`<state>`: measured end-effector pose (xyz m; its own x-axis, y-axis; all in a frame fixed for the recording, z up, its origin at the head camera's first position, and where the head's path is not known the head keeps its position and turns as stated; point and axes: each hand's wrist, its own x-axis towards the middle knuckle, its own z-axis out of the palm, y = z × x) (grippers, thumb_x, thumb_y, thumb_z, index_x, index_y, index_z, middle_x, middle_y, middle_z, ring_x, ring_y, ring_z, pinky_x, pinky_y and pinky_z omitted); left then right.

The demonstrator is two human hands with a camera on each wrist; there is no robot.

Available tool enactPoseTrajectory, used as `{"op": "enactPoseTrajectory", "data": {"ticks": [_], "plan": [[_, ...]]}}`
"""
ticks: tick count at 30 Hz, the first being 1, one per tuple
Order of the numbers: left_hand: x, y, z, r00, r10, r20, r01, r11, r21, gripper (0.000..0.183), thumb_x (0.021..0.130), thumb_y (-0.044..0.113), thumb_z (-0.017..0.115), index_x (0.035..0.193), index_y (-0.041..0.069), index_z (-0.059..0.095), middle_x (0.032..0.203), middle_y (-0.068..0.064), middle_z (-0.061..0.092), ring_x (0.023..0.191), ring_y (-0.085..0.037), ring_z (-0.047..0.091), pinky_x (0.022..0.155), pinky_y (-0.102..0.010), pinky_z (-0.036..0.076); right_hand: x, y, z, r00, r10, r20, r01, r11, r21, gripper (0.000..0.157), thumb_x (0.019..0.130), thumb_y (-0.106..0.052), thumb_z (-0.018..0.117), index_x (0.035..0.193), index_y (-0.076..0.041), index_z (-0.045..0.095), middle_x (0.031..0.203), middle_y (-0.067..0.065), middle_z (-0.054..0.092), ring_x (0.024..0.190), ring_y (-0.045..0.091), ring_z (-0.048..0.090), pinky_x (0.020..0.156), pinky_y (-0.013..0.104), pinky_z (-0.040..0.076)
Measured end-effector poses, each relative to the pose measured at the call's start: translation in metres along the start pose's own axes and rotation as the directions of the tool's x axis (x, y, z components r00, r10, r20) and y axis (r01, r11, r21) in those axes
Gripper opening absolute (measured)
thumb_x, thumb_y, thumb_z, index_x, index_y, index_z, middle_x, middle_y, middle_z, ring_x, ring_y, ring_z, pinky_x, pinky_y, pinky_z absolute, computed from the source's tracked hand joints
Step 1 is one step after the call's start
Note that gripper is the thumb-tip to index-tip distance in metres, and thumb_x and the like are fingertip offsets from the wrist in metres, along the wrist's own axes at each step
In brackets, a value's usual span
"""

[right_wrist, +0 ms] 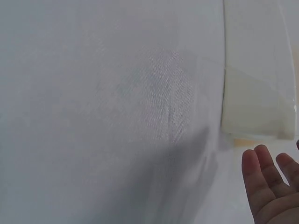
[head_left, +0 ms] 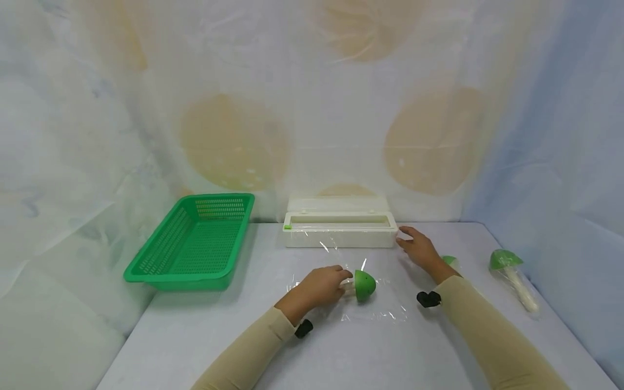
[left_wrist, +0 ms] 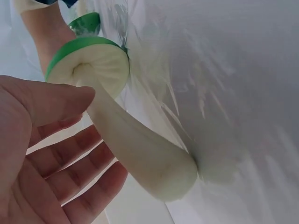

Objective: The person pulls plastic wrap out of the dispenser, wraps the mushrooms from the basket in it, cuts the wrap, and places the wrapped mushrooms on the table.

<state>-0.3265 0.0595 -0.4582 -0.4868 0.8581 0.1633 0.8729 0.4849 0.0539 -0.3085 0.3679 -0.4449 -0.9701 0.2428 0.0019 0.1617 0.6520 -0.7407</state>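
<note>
A green-capped mushroom (head_left: 365, 285) with a pale stem (left_wrist: 140, 144) lies on a sheet of clear cling film (head_left: 385, 314). My left hand (head_left: 320, 287) holds it by the stem, thumb (left_wrist: 79, 100) in front near the cap and the other fingers behind. At the back stands a white cling film dispenser (head_left: 341, 239), its lid (head_left: 338, 204) raised, with a small green slider (head_left: 287, 227) at its left end; film hangs from its front. My right hand (head_left: 418, 249) is beside the dispenser's right end, fingers (right_wrist: 254, 175) extended and holding nothing.
A green perforated basket (head_left: 195, 279) stands at the left. Another green-capped mushroom (head_left: 512, 276), wrapped in film, lies at the right. A further green cap (head_left: 449, 261) shows partly behind my right wrist. Plastic-covered walls (head_left: 336, 108) enclose the table (head_left: 161, 341).
</note>
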Motion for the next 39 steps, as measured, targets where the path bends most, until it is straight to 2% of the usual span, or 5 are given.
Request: {"op": "enactPoseTrajectory", "data": {"ticks": [12,18,25,32,39], "plan": [[-0.026,-0.02,-0.005,1.0,-0.02,-0.015,0.02,1.0,0.0,0.02,0.09,0.023,0.07,0.109,0.02,0.07,0.097,0.009,0.061,0.081,-0.006,0.059,0.069,-0.024,0.05,-0.046,-0.012,0.001,0.987,-0.155,-0.049,0.152,0.987,-0.057,0.045,0.098,-0.023,0.061,0.138,-0.005,0.051,0.131,0.023,0.055,0.121,0.042,0.05,0.092,0.052,0.047],[-0.056,-0.035,-0.011,0.999,0.032,-0.017,-0.032,0.999,-0.033,0.008,0.085,0.022,0.074,0.091,0.02,0.069,0.081,0.012,0.053,0.065,-0.003,0.046,0.058,-0.021,0.041,-0.08,-0.015,0.009,0.972,-0.212,0.099,0.219,0.974,-0.06,0.041,0.091,-0.032,0.07,0.121,-0.004,0.065,0.117,0.011,0.065,0.106,0.033,0.061,0.085,0.045,0.052],[-0.083,-0.04,-0.016,0.996,0.057,0.074,-0.05,0.995,-0.089,0.015,0.078,0.027,0.078,0.09,0.021,0.071,0.082,0.015,0.055,0.07,-0.002,0.051,0.064,-0.022,0.044,-0.106,-0.014,0.016,0.886,-0.376,0.27,0.426,0.892,-0.153,0.029,0.085,-0.03,0.076,0.106,-0.012,0.071,0.106,0.0,0.068,0.098,0.025,0.062,0.082,0.044,0.051],[-0.104,-0.041,-0.016,0.989,0.057,0.138,-0.039,0.991,-0.125,0.028,0.071,0.036,0.083,0.093,0.021,0.073,0.084,0.016,0.055,0.073,-0.001,0.05,0.067,-0.021,0.044,-0.124,-0.009,0.022,0.817,-0.379,0.436,0.476,0.868,-0.138,0.031,0.08,-0.037,0.08,0.104,-0.02,0.071,0.101,-0.012,0.065,0.094,0.014,0.06,0.077,0.034,0.05],[-0.109,-0.043,-0.012,0.989,0.079,0.123,-0.063,0.99,-0.126,0.01,0.079,0.022,0.079,0.087,0.022,0.075,0.079,0.017,0.054,0.069,0.002,0.049,0.064,-0.019,0.044,-0.129,0.0,0.028,0.778,-0.413,0.474,0.548,0.814,-0.19,0.018,0.081,-0.031,0.079,0.095,-0.024,0.071,0.092,-0.021,0.058,0.084,0.001,0.053,0.075,0.029,0.049]]}}
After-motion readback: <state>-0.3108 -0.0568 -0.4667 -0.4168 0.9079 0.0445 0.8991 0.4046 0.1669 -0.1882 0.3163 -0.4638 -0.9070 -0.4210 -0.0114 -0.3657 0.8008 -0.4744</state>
